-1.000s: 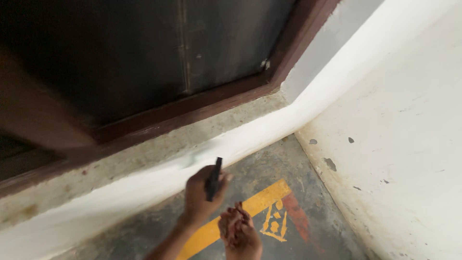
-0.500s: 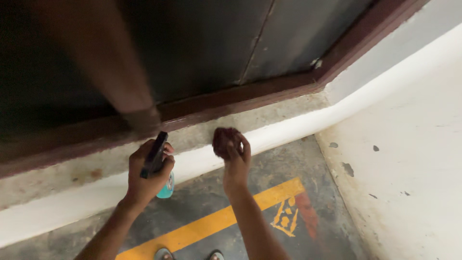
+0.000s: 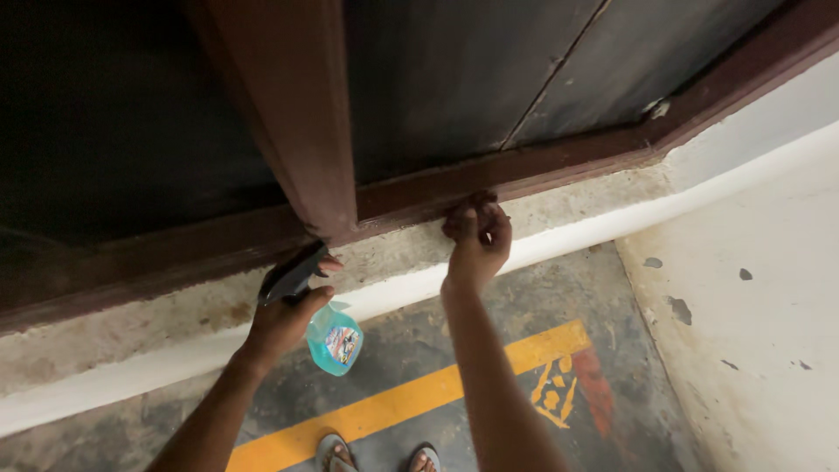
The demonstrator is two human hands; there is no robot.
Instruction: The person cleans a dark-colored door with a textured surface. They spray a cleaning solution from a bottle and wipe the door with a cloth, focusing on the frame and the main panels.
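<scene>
Dark brown window frame fills the view now as the right hand, clenching a dark cloth, rises onto its lower rail while the left hand grips the blue spray bottle just below-left.

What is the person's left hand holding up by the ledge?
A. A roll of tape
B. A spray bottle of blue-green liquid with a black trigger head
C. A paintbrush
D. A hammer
B: the left hand grips the black trigger head of a spray bottle, whose blue-green body hangs below the fist, just under the concrete ledge; the right hand presses a dark red cloth to the brown frame.
</scene>
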